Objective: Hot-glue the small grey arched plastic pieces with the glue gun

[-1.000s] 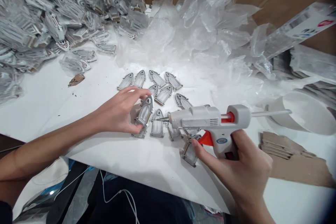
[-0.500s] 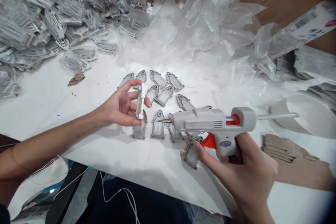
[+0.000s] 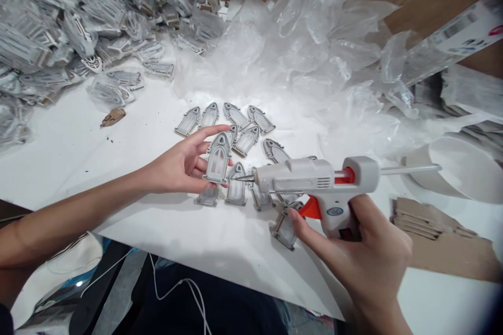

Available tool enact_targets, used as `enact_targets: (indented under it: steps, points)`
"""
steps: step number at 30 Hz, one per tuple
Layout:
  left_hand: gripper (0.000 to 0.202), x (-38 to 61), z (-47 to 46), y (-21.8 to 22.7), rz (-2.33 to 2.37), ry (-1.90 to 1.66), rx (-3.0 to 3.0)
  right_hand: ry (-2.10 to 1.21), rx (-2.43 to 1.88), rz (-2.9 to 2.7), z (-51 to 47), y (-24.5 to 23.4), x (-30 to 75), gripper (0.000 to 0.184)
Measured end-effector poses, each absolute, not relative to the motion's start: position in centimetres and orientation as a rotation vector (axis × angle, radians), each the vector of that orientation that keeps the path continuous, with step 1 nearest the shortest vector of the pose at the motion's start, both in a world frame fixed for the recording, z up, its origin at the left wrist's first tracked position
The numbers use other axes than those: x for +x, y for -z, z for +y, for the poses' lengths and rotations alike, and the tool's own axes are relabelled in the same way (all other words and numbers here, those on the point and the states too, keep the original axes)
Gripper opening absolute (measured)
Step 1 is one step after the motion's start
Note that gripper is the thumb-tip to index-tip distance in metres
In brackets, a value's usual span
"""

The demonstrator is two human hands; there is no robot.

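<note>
My left hand (image 3: 181,165) holds a small grey arch-shaped window piece (image 3: 218,158) between thumb and fingers, its face turned towards me. My right hand (image 3: 363,251) grips a white glue gun (image 3: 318,183) with an orange trigger, one finger by the trigger. The gun's metal nozzle points left and its tip sits at the lower right edge of the held piece. Several more arch pieces (image 3: 239,133) lie flat on the white table (image 3: 70,146) just beyond and under the gun.
A heap of bagged pieces (image 3: 58,26) fills the far left. Crumpled clear plastic bags (image 3: 314,47) are piled at the back centre and right. A white bowl (image 3: 459,167) and brown cardboard sheets (image 3: 436,230) lie to the right. A cable hangs below the table edge.
My left hand lifted an arch piece off the table, turned it edge-on, then face-on. The glue gun's nozzle tip now meets the piece. My right hand barely shifted.
</note>
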State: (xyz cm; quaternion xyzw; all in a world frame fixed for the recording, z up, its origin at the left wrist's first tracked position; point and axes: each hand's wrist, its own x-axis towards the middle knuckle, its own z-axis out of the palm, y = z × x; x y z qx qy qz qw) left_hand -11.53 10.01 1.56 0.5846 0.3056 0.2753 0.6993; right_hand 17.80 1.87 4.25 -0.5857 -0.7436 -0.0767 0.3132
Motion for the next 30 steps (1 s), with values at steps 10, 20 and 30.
enact_targets:
  steps: [10,20,30]
  points:
    - [0.083,-11.3,8.8,-2.1,0.861,-0.752,1.993,0.077,-1.567,-2.023,1.7,-3.6,17.7,0.045]
    - [0.084,-11.3,8.8,-2.3,0.811,-0.769,2.094,0.019,-1.58,-2.068,1.7,-3.9,17.8,0.038]
    - [0.084,-11.4,8.8,-2.3,0.811,-0.784,2.078,0.089,-1.539,-2.056,1.6,-3.9,18.0,0.05]
